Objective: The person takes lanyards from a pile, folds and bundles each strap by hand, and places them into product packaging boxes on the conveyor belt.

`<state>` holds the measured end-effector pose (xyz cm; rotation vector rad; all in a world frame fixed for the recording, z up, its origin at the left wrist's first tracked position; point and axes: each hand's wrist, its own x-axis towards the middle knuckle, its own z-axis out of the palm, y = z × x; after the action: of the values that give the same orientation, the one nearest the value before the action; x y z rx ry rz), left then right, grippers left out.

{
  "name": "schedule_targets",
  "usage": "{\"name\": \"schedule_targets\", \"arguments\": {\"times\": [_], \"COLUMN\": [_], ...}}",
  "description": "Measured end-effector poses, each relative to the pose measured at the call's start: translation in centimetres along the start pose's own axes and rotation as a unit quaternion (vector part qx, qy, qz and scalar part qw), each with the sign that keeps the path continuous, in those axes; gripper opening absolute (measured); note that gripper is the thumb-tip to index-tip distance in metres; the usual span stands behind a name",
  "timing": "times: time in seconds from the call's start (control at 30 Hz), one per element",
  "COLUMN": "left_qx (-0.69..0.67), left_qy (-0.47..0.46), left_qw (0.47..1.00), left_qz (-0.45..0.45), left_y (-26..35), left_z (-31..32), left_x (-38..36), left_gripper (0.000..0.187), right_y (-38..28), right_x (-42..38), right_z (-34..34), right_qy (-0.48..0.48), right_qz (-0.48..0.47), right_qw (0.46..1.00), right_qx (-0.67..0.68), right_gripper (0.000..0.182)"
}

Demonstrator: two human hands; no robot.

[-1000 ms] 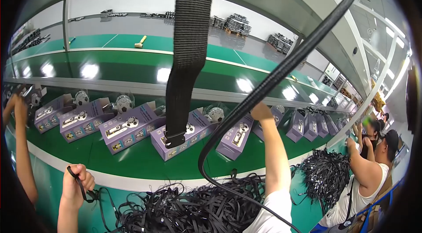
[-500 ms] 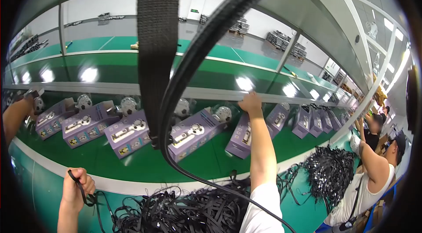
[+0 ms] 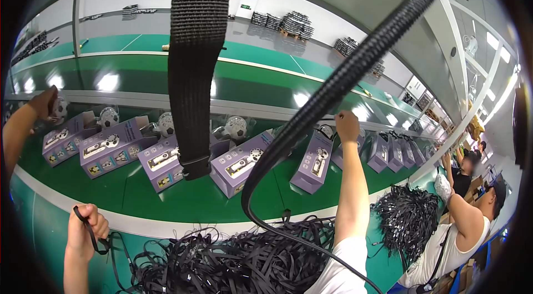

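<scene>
My left hand (image 3: 88,232) is closed around a black lanyard (image 3: 89,222), whose loop stands above the fist and whose tail hangs toward a heap of black lanyards (image 3: 222,263). Across the green belt my right hand (image 3: 347,126) is curled shut at the open end of a purple box (image 3: 312,167). A dark strand shows beside its fingers, but what they grip is hidden. Left of that box lies another purple box (image 3: 239,169) with a football-patterned ball (image 3: 235,127) in clear plastic at its open end.
Several more purple boxes (image 3: 111,147) lie along the green belt (image 3: 166,202). Another person's hand (image 3: 44,102) reaches in at far left. A wide black strap (image 3: 197,61) and braided cord (image 3: 355,66) hang close before me. At right, a co-worker (image 3: 452,238) sits near a second lanyard pile (image 3: 408,216).
My right hand has moved right and slightly down to the box's open end, and that box sits a little further right. My left hand has shifted slightly left, still holding the lanyard.
</scene>
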<state>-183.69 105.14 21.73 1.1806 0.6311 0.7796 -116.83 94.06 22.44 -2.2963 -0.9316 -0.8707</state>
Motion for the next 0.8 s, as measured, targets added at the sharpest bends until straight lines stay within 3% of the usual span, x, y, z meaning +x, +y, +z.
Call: {"name": "schedule_targets", "arguments": {"times": [0.1,0.2,0.3,0.37,0.4,0.43,0.5,0.53,0.57,0.6,0.67,0.7,0.73,0.77,0.8], "left_qx": [-0.024,0.017,0.027,-0.008,-0.062,-0.102,-0.151,-0.162,-0.166,-0.125,0.059,0.155,0.247,0.329,0.401], "left_qy": [0.030,0.013,-0.019,-0.086,-0.113,-0.159,-0.195,-0.194,-0.184,-0.173,-0.116,-0.090,-0.059,-0.031,-0.002], "left_qw": [0.999,1.000,0.999,0.995,0.990,0.980,0.968,0.967,0.968,0.967,0.964,0.940,0.903,0.839,0.732], "left_qz": [-0.009,-0.016,-0.033,-0.044,-0.052,-0.061,-0.056,-0.021,0.028,0.138,0.232,0.291,0.346,0.433,0.550], "left_y": [-0.3,0.4,1.7,3.1,3.5,4.5,5.9,6.6,7.1,7.1,7.8,7.4,6.7,6.4,6.3], "left_z": [-0.8,-0.7,1.4,4.3,5.9,7.8,11.3,12.8,13.4,12.8,12.0,11.8,11.5,11.3,11.2], "left_x": [-0.1,0.0,0.7,1.8,2.7,3.4,4.9,5.6,6.5,7.8,7.9,7.8,8.0,8.6,9.4], "left_gripper": [0.046,0.046,0.045,0.046,0.046,0.041,0.038,0.037,0.037,0.035,0.031,0.029,0.027,0.023,0.022], "right_y": [1.6,2.6,0.2,-5.5,-10.0,-15.6,-24.3,-28.5,-31.3,-33.5,-35.9,-36.4,-36.7,-36.9,-36.9], "right_x": [-1.5,-2.4,-3.8,-3.5,-4.3,-6.3,-10.6,-13.4,-15.5,-16.7,-17.3,-17.4,-17.6,-17.6,-17.5], "right_z": [2.5,3.5,2.4,-0.3,-2.1,-5.5,-7.7,-10.9,-11.0,-11.2,-13.7,-12.5,-12.5,-12.5,-12.6], "right_qy": [0.073,-0.069,-0.027,-0.019,-0.113,-0.239,-0.408,-0.467,-0.501,-0.532,-0.571,-0.620,-0.601,-0.584,-0.567], "right_qz": [0.042,0.141,-0.007,-0.063,-0.063,-0.072,-0.150,-0.092,-0.076,-0.060,-0.014,-0.016,-0.025,0.002,0.032], "right_qw": [0.991,0.984,0.986,0.998,0.981,0.908,0.658,0.515,0.421,0.321,0.407,0.410,0.453,0.439,0.422], "right_qx": [-0.101,-0.089,-0.161,-0.017,0.141,0.336,0.615,0.713,0.753,0.781,0.713,0.669,0.658,0.683,0.707], "right_gripper": [0.025,0.029,0.036,0.043,0.050,0.060,0.081,0.074,0.066,0.061,0.085,0.083,0.081,0.072,0.068]}}
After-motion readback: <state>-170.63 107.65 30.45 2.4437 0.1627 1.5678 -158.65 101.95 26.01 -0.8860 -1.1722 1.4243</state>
